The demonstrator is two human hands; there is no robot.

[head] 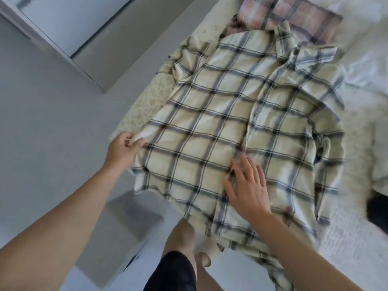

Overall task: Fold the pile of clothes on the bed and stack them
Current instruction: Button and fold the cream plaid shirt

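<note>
A cream plaid shirt (pixel 226 114) lies spread front-up over the corner of the bed (pixel 357 244), collar at the far end, its hem hanging off the near edge. My left hand (pixel 123 148) pinches the shirt's left side edge at the bed's corner. My right hand (pixel 247 185) lies flat with straight fingers on the lower front of the shirt. A folded pink plaid garment (pixel 294 15) sits on the bed beyond the collar.
White bedding (pixel 369 66) bunches at the right. A dark garment (pixel 378 208) shows at the right edge. A grey box (pixel 121 232) stands on the floor by my legs. A white wardrobe (pixel 63 32) fills the upper left.
</note>
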